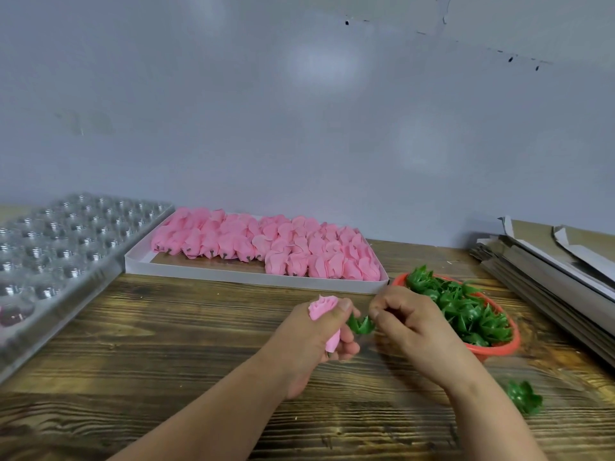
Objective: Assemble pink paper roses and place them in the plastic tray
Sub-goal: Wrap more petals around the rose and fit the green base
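While both hands meet over the wooden table (166,327), the scene counts out as follows.

Hands: two, close together, the green piece between them.
Left hand (319,337): curled round one pink paper rose (321,309); the bloom sticks up above the thumb and the narrow end shows below, between the fingers.
Right hand (409,324): thumb and fingers pinch one green calyx (361,324), which sits just right of the rose and reaches the left hand's fingertips.
Loose green calyx (524,397): one, lying on the table right of the right forearm, nearer the person than the hands.
Red basket (509,344): one, just right of the right hand, heaped with green calyxes (466,311); too many and too tangled to count.
White box (253,277): one, beyond both hands, filled with rows of pink rose heads (266,244), many dozen, overlapping; a strip at its near-left shows the bare bottom.
Plastic tray (60,247): one clear tray with many round cups, far left of the left hand; one cup at its near-left end holds something pink (13,316), blurred.
Flat card sheets (549,271): one stack, far right, beyond the basket.
Wall (299,111): one, pale grey, behind the box.
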Demonstrator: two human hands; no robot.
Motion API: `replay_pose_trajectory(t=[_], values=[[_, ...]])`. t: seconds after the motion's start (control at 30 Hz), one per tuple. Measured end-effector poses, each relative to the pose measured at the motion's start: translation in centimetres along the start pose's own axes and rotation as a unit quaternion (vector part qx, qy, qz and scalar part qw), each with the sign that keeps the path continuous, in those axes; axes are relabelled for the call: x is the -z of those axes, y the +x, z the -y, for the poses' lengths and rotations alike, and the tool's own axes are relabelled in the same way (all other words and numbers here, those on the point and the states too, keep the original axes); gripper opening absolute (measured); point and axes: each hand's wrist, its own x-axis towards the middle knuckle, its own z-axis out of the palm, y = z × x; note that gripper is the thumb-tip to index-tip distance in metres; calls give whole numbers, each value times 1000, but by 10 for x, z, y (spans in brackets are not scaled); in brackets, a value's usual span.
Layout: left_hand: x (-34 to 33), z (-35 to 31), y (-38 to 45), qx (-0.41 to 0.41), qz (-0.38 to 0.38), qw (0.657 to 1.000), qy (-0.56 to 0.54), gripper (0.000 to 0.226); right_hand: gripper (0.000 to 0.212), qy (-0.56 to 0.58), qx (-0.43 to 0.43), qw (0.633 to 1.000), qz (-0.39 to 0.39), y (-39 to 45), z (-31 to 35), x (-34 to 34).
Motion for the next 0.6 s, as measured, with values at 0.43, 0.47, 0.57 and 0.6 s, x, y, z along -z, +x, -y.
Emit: replay_pose_trajectory(t=[0.43,0.47,0.57,0.6], values=[[1,0,6,44,-77,977,-196,17,31,483,-229,845,-1,5,4,-24],[1,0,6,44,-81,976,-198,16,35,486,-231,843,-16,5,4,-26],[0,-2,6,49,-95,972,-211,15,37,474,-211,853,-52,6,5,-31],[0,-2,6,51,-98,971,-214,15,32,467,-198,859,-62,6,6,-33]])
